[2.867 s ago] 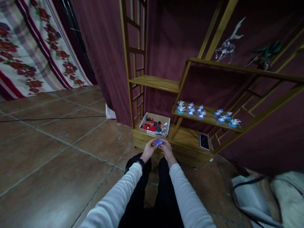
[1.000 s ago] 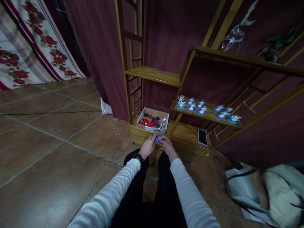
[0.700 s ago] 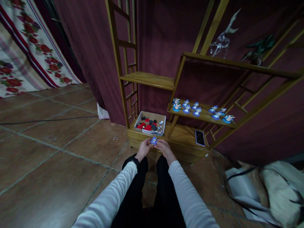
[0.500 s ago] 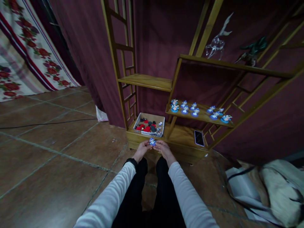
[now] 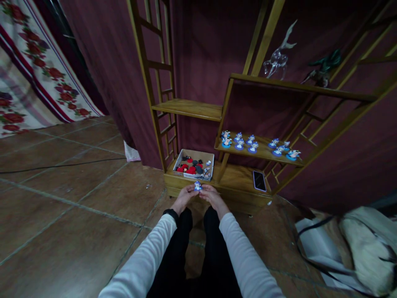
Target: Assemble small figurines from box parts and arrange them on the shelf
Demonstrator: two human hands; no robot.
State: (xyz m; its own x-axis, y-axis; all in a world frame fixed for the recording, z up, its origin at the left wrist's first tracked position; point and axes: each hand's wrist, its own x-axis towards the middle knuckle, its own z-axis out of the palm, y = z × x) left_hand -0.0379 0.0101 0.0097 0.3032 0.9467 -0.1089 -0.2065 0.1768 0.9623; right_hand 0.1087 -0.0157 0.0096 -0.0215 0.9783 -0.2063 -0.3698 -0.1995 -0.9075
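Note:
A small blue-and-white figurine (image 5: 197, 186) on a purple-blue base is held upright between my two hands, in front of the low shelf. My left hand (image 5: 185, 196) pinches its left side, and my right hand (image 5: 213, 195) pinches the right side. Just beyond them, a shallow cardboard box (image 5: 203, 156) holds several red, black and grey figurines. Similar blue-and-white figurines (image 5: 240, 144) stand in groups on the raised shelf (image 5: 263, 154) to the right.
A phone (image 5: 259, 181) lies on the low wooden shelf (image 5: 235, 182). Above are a glass deer (image 5: 277, 60) and a dark green ornament (image 5: 324, 68). Bags (image 5: 362, 244) sit on the floor at right; a black cable (image 5: 62, 167) crosses the tiles at left.
The figurine now stands more upright between my fingers and its front shows more plainly. The camera view has shifted slightly; both hands keep their hold.

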